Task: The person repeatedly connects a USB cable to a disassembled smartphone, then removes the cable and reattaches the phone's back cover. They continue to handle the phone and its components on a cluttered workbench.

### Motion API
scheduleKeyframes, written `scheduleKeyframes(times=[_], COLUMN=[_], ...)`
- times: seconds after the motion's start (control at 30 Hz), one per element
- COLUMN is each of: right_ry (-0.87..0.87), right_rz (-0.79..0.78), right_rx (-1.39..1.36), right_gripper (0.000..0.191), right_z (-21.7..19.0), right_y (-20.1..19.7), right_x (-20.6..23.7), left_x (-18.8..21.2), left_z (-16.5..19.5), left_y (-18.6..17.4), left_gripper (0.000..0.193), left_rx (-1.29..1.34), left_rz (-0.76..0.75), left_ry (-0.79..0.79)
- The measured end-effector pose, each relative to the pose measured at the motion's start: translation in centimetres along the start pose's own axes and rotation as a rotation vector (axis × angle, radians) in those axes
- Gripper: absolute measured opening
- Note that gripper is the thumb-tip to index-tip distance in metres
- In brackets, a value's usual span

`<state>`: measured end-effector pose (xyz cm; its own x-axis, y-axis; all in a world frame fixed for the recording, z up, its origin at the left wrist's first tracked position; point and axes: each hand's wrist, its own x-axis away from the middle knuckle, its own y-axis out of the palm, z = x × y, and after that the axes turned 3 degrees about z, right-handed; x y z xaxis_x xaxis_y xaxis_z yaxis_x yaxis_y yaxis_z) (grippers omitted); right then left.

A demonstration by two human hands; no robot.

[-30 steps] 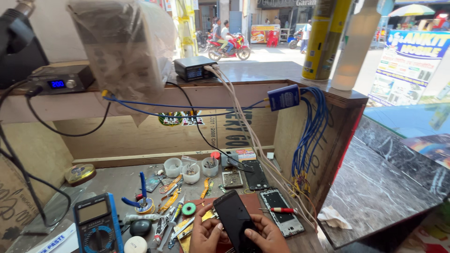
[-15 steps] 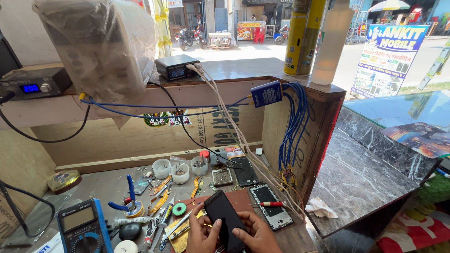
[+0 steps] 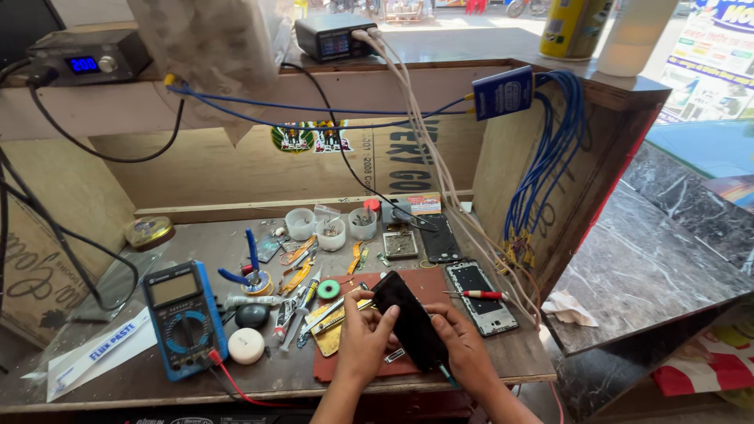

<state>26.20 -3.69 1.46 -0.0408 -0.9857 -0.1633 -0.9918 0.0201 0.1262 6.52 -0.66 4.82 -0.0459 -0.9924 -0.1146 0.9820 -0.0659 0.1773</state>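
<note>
- Phone (image 3: 408, 320), a flat black slab with a glossy face, sits tilted between both hands above the dark red rectangular work mat (image 3: 440, 286) at the front of the wooden bench (image 3: 196, 377).
- Left hand (image 3: 363, 339) is curled against the phone's left edge, fingers bent and pressing on it; right hand (image 3: 463, 345) is closed around its lower right end, with a thin tool tip showing just below (which hand holds that tool I cannot tell).
- One opened phone body (image 3: 481, 286), a rectangular frame with its insides showing, lies on the bench just right of the mat; one red-handled screwdriver (image 3: 481, 295) rests across it.
- One more dark phone panel (image 3: 440, 238) lies flat behind the mat, beside a small square metal tray (image 3: 400, 244).
- Three small round white plastic cups (image 3: 331, 233) stand in a row toward the back, holding tiny parts.
- One multimeter (image 3: 182, 316), blue rubber casing with a grey screen and a round dial, lies to the left; a red lead runs from its lower corner.
- One white round puck (image 3: 247, 345) and one black oval lump (image 3: 252, 316) sit just right of the multimeter.
- Tweezers and small tools (image 3: 302, 294) (too tangled to count) are scattered between the multimeter and the mat.
- A bundle of thin blue wires (image 3: 550, 157) hangs down the right plywood wall.
</note>
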Motion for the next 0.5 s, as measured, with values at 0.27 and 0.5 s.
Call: scheduleKeyframes(times=[0.27,0.5], right_ry=[-0.080,-0.024], right_rz=[-0.184,-0.439], right_rx=[0.075,-0.070], right_gripper=[0.041,0.054], right_z=[-1.7,-3.3], right_y=[0.2,0.3], right_x=[0.2,0.5], left_x=[0.3,0.0], left_z=[1.6,1.6], left_y=[0.0,-0.3], left_gripper=[0.067,0.071], left_rx=[-0.072,-0.021], left_rz=[-0.013,-0.088], left_ry=[-0.040,-0.055])
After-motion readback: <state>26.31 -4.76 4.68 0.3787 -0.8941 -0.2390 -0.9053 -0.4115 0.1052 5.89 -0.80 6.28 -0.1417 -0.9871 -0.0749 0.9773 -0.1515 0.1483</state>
